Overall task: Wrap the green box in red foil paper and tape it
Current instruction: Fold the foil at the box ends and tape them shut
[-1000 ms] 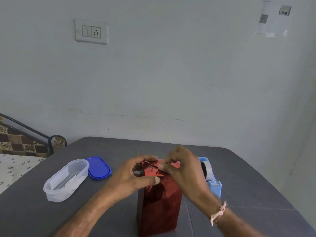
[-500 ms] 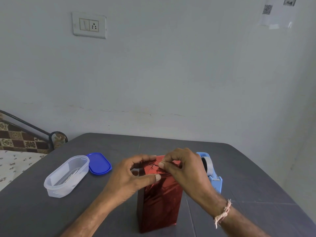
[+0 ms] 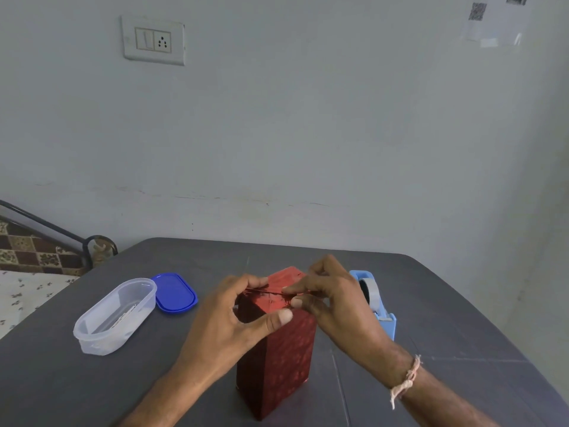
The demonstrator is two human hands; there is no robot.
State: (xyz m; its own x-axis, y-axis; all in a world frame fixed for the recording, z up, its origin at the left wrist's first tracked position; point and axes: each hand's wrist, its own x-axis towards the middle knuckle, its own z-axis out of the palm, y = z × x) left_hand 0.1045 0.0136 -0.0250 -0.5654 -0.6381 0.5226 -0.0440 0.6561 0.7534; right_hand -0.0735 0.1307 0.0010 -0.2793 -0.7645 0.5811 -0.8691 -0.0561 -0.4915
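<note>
**A:** What sits on the left of the table [image 3: 462, 349]?

**B:** A long, round-ended tub [image 3: 114, 315] of cloudy clear plastic, open on top. Something pale and flat lies in it, but I cannot tell what. Its lid [image 3: 175, 292] lies just beside it, flat on the dark matte top. The lid is glossy blue plastic with the same rounded shape.

**A:** And in the middle?

**B:** The box [image 3: 277, 359] stands upright near the front edge, tall and square-cornered. It is covered all over in red foil [image 3: 286, 343], which is shiny and faintly crinkled, so no green shows. The left hand [image 3: 228, 318] grips the box's top, with its fingers curled over the left edge and its thumb pressed flat on the near face.

**A:** What about the other hand?

**B:** The right hand [image 3: 335, 303] pinches a creased seam of foil across the top, between thumb and fingertip. A pale twisted thread band [image 3: 406, 380] circles that wrist.

**A:** Is there anything further right?

**B:** A light blue plastic tape holder [image 3: 385, 318] stands just beside the box, partly hidden behind the right hand. It carries a tape roll [image 3: 369, 292].
</note>
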